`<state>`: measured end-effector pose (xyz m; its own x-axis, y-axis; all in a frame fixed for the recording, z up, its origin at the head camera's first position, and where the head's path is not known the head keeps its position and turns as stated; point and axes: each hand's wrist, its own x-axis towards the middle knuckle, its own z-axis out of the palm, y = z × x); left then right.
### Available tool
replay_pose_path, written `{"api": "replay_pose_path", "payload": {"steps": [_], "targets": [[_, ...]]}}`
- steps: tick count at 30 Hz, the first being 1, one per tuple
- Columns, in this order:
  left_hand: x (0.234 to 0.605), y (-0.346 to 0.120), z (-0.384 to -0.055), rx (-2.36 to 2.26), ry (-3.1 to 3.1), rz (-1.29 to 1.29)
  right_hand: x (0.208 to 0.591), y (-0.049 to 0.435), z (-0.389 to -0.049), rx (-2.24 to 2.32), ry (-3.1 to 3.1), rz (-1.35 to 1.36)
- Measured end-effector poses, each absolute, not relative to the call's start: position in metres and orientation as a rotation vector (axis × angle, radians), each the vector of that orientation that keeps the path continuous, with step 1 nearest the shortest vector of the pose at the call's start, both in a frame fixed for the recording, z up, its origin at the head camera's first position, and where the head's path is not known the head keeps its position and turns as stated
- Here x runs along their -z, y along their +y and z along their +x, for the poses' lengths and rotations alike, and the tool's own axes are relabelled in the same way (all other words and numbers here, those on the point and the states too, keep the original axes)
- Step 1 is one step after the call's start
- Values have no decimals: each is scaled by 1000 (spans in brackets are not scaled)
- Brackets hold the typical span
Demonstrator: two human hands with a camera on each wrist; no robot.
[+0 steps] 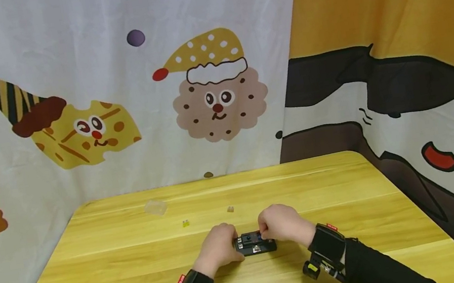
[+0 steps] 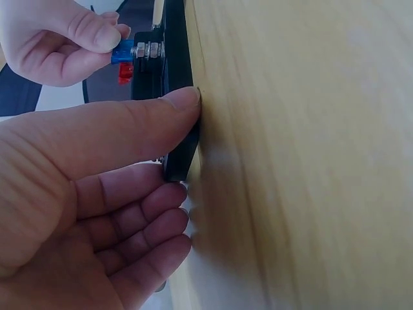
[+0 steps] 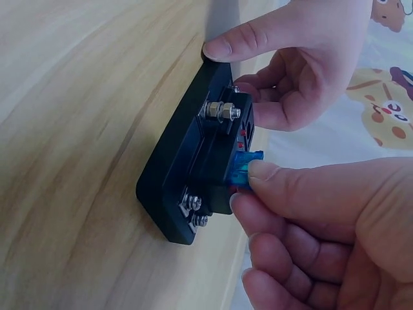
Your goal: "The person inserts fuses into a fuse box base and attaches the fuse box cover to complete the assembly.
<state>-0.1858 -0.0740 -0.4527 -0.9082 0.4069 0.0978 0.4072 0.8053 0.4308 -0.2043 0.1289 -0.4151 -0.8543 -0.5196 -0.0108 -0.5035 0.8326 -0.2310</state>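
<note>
A black fuse block with metal terminal bolts lies near the front middle of the table. My left hand grips its left end, the thumb on the near edge and the fingers curled at the far side. At the block's right part, my right hand pinches a blue blade fuse between thumb and forefinger. The blue fuse stands at the top of the block, its lower part right at the slots. Beside it a red blade fuse shows on the block in the left wrist view.
Behind the hands on the wooden table lie a small yellow fuse and a small tan fuse. Farther back on the left is a clear plastic cover. A printed curtain hangs behind the table.
</note>
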Motion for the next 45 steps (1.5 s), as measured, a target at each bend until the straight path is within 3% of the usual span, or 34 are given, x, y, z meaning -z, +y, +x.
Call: {"api": "replay_pose_path", "payload": {"steps": [45], "targets": [[455,-75,-187,709,-2979,-669,410,96,-202,-309,3025,-664]]}}
